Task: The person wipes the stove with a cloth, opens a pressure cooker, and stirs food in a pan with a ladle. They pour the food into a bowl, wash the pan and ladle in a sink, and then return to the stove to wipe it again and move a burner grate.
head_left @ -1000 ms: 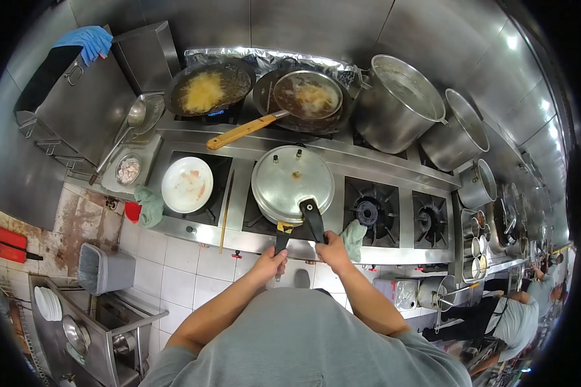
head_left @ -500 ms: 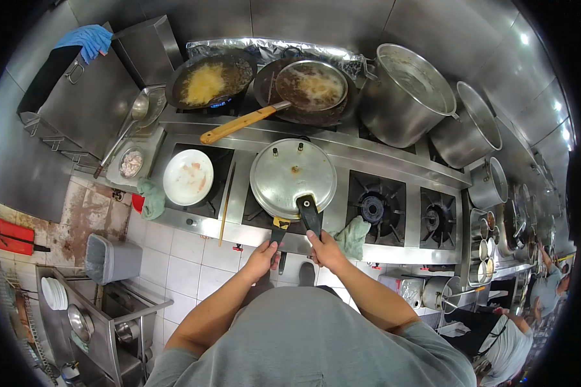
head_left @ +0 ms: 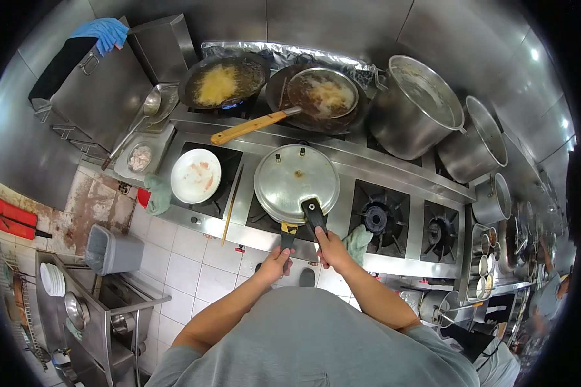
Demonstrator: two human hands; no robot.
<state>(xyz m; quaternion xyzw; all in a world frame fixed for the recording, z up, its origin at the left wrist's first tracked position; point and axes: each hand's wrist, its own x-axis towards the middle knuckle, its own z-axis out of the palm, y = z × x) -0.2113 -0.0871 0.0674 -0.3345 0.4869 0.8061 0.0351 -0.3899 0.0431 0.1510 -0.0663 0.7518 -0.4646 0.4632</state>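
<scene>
A silver pressure cooker with its lid on sits over a burner at the front of the stove. My left hand is closed around the pot's lower handle, which has a worn yellow patch near the pot. Gripped in my right hand is the black lid handle. The two handles lie side by side with a gap between them, not lined up. Part of each handle is hidden by my fingers. A green cloth hangs over the stove edge beside my right hand.
Behind the cooker are two woks of bubbling oil, one holding a wooden-handled strainer. Tall stockpots stand at back right. A white plate and a thin wooden stick lie left. Another person is at far right.
The whole view has shifted a little, so the stove sits slightly lower and further right. Both hands keep their hold on the cooker's handles.
</scene>
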